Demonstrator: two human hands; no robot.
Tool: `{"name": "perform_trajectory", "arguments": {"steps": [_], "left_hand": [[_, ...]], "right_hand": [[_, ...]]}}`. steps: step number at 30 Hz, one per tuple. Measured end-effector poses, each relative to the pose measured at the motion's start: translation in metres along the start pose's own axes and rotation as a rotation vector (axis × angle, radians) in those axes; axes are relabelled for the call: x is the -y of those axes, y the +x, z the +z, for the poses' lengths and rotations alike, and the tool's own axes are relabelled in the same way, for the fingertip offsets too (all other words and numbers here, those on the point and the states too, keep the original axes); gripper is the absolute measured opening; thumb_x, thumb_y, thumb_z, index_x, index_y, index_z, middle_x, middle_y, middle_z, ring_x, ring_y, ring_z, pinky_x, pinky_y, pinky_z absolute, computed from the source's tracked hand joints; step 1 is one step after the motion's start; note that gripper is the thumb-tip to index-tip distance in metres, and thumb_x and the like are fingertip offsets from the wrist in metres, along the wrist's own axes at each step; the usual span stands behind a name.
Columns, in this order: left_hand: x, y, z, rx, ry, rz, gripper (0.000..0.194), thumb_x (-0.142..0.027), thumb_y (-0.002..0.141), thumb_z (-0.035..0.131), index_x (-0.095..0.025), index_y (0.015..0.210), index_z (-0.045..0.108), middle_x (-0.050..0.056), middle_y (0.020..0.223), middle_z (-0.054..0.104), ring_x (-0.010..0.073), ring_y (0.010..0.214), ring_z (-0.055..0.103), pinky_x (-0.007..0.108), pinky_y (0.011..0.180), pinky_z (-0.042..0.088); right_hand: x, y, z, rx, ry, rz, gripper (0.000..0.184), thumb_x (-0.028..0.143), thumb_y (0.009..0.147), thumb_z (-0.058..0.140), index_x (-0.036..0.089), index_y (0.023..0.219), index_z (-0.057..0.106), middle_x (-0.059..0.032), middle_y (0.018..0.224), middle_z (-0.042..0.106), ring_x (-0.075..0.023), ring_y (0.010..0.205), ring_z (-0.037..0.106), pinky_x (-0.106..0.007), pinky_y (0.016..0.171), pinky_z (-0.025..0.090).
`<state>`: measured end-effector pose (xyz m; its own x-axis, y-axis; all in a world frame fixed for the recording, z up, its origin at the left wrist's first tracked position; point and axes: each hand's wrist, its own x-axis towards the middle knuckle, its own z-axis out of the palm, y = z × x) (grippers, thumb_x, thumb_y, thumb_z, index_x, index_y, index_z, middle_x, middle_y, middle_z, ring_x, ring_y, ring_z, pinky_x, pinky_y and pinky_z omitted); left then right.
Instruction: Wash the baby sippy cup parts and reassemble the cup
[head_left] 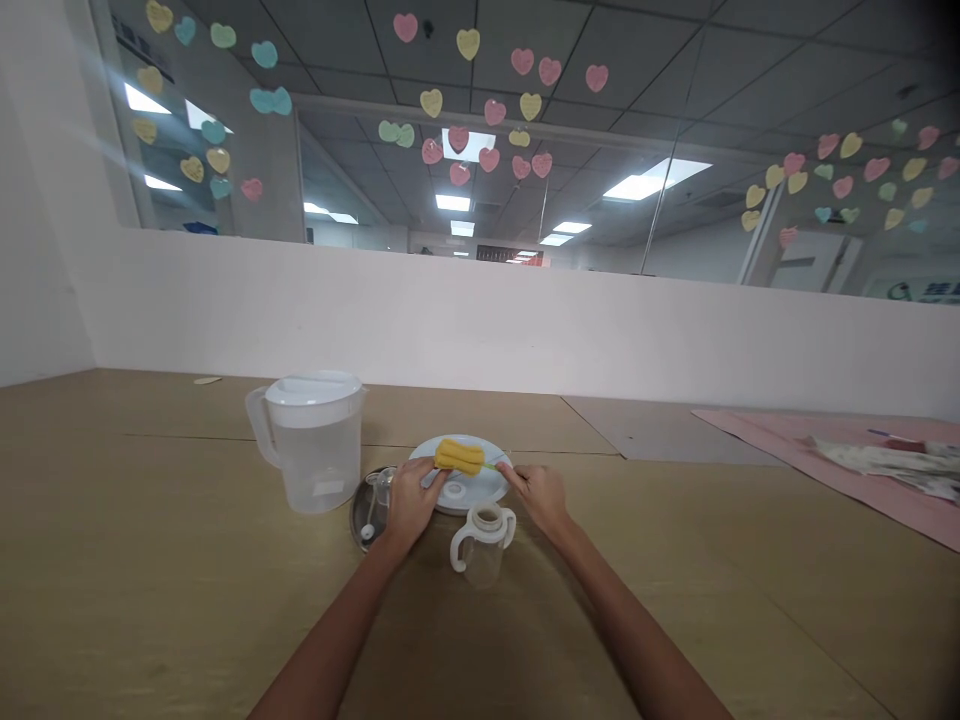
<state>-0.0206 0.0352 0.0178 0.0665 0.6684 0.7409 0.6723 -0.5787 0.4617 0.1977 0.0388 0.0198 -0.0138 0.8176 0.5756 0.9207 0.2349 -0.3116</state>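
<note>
A yellow sponge bottle brush (459,457) with a thin green handle is held level above a white plate (491,488). My left hand (409,502) is closed at the left end of the sponge head. The green handle is pinched in my right hand (540,494). A small white ring-shaped part lies on the plate. Just in front stands a clear cup with two white handles (484,556), upright with its top uncovered. Beside my left hand, partly hidden by it, is a round metal dish (360,520) holding a clear piece and a thin straw-like part.
A large translucent pitcher (319,455) with a white lid stands at the left. On the far right, a pink sheet (847,490) carries cloth-like items, beside a grey sheet (660,432). A white wall (480,330) with a window above bounds the table's back edge.
</note>
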Motion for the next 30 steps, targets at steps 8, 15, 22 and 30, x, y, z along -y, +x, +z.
{"name": "perform_trajectory", "arguments": {"steps": [8,15,22,30], "left_hand": [[-0.011,0.0,-0.003,-0.015,-0.097,-0.047,0.026,-0.041,0.079,0.053,-0.021,0.077,0.069,0.004,0.086,0.072,0.02,0.083,0.064,0.033,0.08,0.047],[-0.015,0.002,-0.011,-0.074,-0.19,-0.231,0.027,-0.043,0.076,0.05,-0.019,0.078,0.062,0.003,0.078,0.067,0.018,0.074,0.061,0.029,0.072,0.046],[-0.006,-0.001,-0.017,-0.226,0.04,-0.083,0.013,-0.025,0.064,0.048,-0.021,0.064,0.036,-0.002,0.066,0.047,0.0145,0.065,0.048,0.026,0.063,0.041],[0.026,-0.01,-0.038,-0.075,0.21,-0.022,0.018,-0.029,0.072,0.046,-0.019,0.087,0.048,0.001,0.075,0.055,0.0178,0.07,0.051,0.03,0.069,0.04]], "right_hand": [[-0.022,-0.001,-0.001,-0.132,-0.206,0.039,0.08,0.068,0.084,0.009,0.015,0.052,0.06,-0.0069,0.05,0.058,-0.0095,0.043,0.035,-0.027,0.048,0.014],[-0.021,-0.005,0.007,-0.228,-0.181,-0.05,0.082,0.068,0.083,0.007,0.014,0.047,0.057,-0.0049,0.048,0.055,-0.008,0.043,0.032,-0.026,0.048,0.013],[-0.024,-0.007,0.007,-0.278,-0.134,-0.019,0.081,0.067,0.084,0.008,0.014,0.047,0.057,-0.0029,0.045,0.049,-0.0076,0.042,0.028,-0.025,0.047,0.014],[-0.023,-0.008,0.012,-0.229,-0.144,0.011,0.081,0.067,0.084,0.008,0.014,0.049,0.058,-0.0041,0.047,0.052,-0.0081,0.042,0.029,-0.025,0.047,0.013]]}}
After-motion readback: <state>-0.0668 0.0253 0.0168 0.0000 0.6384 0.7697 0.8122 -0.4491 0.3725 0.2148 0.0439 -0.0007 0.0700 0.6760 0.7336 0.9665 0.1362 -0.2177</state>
